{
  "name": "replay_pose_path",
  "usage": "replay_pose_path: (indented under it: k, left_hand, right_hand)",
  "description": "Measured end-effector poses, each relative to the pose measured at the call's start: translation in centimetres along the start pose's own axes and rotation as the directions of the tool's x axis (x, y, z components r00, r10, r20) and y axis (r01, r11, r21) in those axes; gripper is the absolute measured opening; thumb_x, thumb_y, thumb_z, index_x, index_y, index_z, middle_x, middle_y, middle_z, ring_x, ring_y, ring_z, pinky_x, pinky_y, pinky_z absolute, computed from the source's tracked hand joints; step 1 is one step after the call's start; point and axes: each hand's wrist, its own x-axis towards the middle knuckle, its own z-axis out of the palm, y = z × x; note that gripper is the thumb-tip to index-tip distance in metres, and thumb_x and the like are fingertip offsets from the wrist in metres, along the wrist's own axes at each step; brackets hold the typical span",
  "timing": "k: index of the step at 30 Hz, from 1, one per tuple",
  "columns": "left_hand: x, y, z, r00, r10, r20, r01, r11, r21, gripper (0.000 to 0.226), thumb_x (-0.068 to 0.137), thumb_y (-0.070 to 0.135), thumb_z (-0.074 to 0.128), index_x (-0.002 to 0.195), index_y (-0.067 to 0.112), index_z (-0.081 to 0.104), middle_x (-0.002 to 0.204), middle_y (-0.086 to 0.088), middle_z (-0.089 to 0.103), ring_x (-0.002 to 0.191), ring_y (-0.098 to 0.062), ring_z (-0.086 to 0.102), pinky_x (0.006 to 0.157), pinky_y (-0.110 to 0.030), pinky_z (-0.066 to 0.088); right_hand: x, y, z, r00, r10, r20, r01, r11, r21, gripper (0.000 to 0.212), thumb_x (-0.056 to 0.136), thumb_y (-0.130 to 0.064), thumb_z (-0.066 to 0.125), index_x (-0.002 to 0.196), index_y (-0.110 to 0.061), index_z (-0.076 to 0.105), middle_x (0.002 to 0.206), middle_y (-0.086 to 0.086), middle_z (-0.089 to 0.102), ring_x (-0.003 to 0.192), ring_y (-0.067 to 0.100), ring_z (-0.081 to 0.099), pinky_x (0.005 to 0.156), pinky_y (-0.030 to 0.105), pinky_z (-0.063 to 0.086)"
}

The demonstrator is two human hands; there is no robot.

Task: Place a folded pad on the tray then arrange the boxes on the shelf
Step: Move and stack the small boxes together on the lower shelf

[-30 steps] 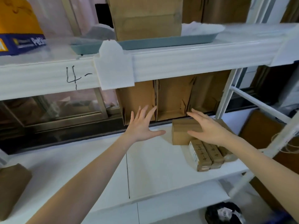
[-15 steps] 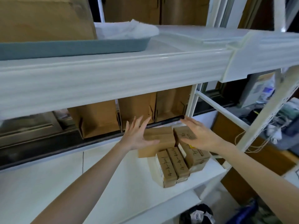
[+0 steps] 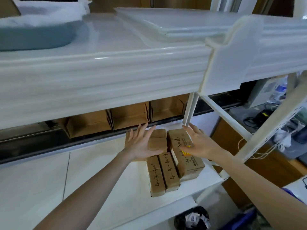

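Boxes [image 3: 167, 165] lie clustered at the lower shelf's [image 3: 93, 176] right end, near its front edge; bare shelf stretches leftward. Left hand [image 3: 141, 145] and right hand [image 3: 198, 145] flank them, fingers spread, gripping nothing. Pad [image 3: 44, 15] fills the tray [image 3: 33, 39] above.

Storeroom or stockroom, small warehouse type. White metal shelving rack [image 3: 106, 77] with several tiers; small brown cardboard boxes [image 3: 164, 173] with handwritten black code numbers packed side by side on the lower white shelf [image 3: 99, 188]. Row of open brown cardboard bins [image 3: 129, 116] along the back of that tier. Grey-blue plastic tray [image 3: 33, 38] on the top tier. Black waste bin with crumpled paper [image 3: 192, 219] on the floor; cables and clutter at right [image 3: 265, 117].
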Motion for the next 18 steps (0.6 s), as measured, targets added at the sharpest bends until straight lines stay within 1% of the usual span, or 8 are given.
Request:
replay_pose_path:
  k: [3, 6, 8, 11, 15, 18]
  left_hand:
    - [0.4, 0.7, 2.0, 0.999, -0.041, -0.002, 0.041, 0.999, 0.010, 0.107, 0.063, 0.085, 0.044, 0.145, 0.043, -0.010, 0.157, 0.008, -0.019, 0.143, -0.020, -0.020, 0.105, -0.041, -0.021]
    - [0.7, 1.7, 4.0, 0.996, -0.089, 0.011, 0.090, 0.995, -0.033, 0.106, 0.066, 0.081, 0.049, 0.145, 0.042, -0.009, 0.156, 0.011, -0.020, 0.143, -0.017, -0.019, 0.107, -0.042, -0.019]
    - [0.6, 2.1, 5.2, 0.995, -0.098, 0.022, 0.099, 0.994, -0.046, 0.105, 0.067, 0.079, 0.051, 0.145, 0.042, -0.008, 0.156, 0.010, -0.020, 0.142, -0.017, -0.020, 0.108, -0.043, -0.017]
    - [0.7, 2.7, 7.0, 0.993, -0.112, 0.027, 0.113, 0.993, -0.039, 0.105, 0.068, 0.077, 0.052, 0.146, 0.039, -0.007, 0.156, 0.006, -0.019, 0.142, -0.018, -0.021, 0.108, -0.044, -0.017]
    - [1.0, 3.0, 8.8, 0.990, -0.142, -0.007, 0.142, 0.990, -0.019, 0.108, 0.068, 0.077, 0.052, 0.146, 0.037, -0.010, 0.156, 0.005, -0.021, 0.142, -0.017, -0.021, 0.106, -0.043, -0.019]
    - [1.2, 3.0, 9.7, 0.987, -0.158, -0.043, 0.158, 0.987, 0.001, 0.107, 0.069, 0.076, 0.052, 0.146, 0.037, -0.010, 0.156, 0.004, -0.021, 0.142, -0.018, -0.022, 0.107, -0.044, -0.019]
  right_hand:
    - [0.8, 1.9, 2.1, 0.999, 0.024, 0.040, -0.024, 1.000, 0.008, 0.085, 0.080, -0.057, 0.055, 0.145, -0.033, 0.005, 0.157, 0.004, 0.003, 0.140, 0.033, 0.014, 0.106, 0.052, 0.028]
    - [1.8, 3.8, 3.7, 0.993, 0.056, 0.103, -0.060, 0.998, 0.036, 0.090, 0.076, -0.059, 0.057, 0.144, -0.034, 0.004, 0.157, 0.005, 0.002, 0.140, 0.034, 0.014, 0.105, 0.052, 0.031]
    - [2.3, 4.7, 4.8, 0.988, 0.082, 0.134, -0.089, 0.995, 0.047, 0.095, 0.074, -0.061, 0.058, 0.144, -0.035, -0.001, 0.157, 0.007, -0.001, 0.141, 0.037, 0.010, 0.107, 0.053, 0.028]
    - [2.7, 5.9, 6.3, 0.978, 0.098, 0.183, -0.112, 0.991, 0.067, 0.102, 0.071, -0.067, 0.057, 0.144, -0.036, -0.006, 0.157, 0.010, -0.004, 0.141, 0.040, 0.004, 0.110, 0.054, 0.022]
    - [3.1, 6.9, 8.3, 0.969, 0.128, 0.211, -0.139, 0.989, 0.038, 0.108, 0.067, -0.072, 0.058, 0.144, -0.034, -0.007, 0.156, 0.010, -0.008, 0.140, 0.043, 0.007, 0.107, 0.057, 0.023]
    - [3.6, 7.2, 9.4, 0.960, 0.151, 0.234, -0.167, 0.985, 0.051, 0.111, 0.065, -0.074, 0.057, 0.145, -0.033, -0.009, 0.156, 0.012, -0.011, 0.140, 0.042, 0.004, 0.109, 0.058, 0.023]
